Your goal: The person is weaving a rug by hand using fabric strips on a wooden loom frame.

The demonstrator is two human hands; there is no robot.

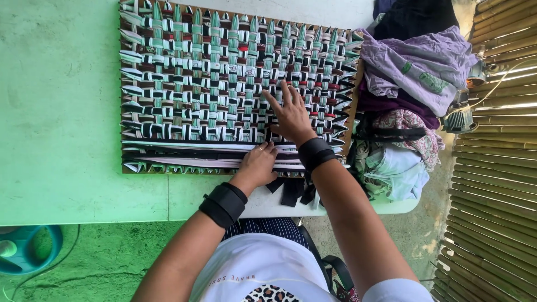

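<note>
While both hands press flat, a woven mat point(229, 89) of cloth strips lies stretched over a board on the green table point(61, 140).

At six o'clock the left hand point(257, 166) rests, fingers together, on loose strips point(190, 152); at twelve, the right hand point(291, 116) spreads its fingers on the weave. Light, limp fabric, likely best pinched by strip ends. Folded clothes point(414, 95) sit at three o'clock.

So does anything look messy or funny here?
A little. The clothes pile slumps over the table's edge, and loose dark strip ends dangle off it below the woven mat. Nothing looks damaged.
</note>
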